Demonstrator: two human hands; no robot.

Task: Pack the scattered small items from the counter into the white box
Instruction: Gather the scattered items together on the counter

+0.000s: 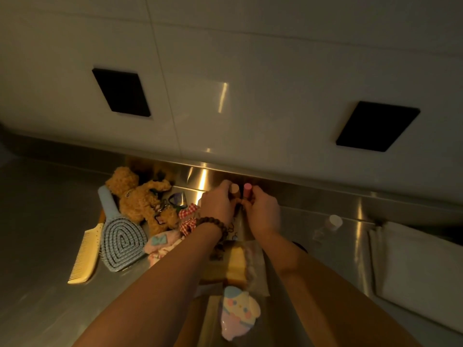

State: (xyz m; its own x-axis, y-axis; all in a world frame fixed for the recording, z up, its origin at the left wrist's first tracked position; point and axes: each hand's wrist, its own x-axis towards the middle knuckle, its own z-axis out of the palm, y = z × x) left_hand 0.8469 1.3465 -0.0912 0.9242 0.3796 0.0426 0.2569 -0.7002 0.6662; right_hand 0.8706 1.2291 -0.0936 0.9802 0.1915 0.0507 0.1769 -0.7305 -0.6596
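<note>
My left hand (217, 204) grips a small beige-capped tube (234, 189) upright near the counter's back edge. Beside it my right hand (263, 211) grips a pink-capped tube (247, 188). The two hands almost touch. To the left lie a brown plush bear (140, 196), a blue spiral hairbrush (120, 236), a yellow comb (86, 254), a red checked scrunchie (188, 219) and a pink bow item (160, 242). A pastel cartoon pouch (238, 311) and a yellow packet (236, 264) lie between my forearms. The white box (413, 266) sits at the right.
The steel counter (50, 221) runs below a white tiled wall with two black panels (122, 92). A small clear bottle with a white cap (330, 225) lies just left of the box. A low steel upstand (325, 194) lines the back.
</note>
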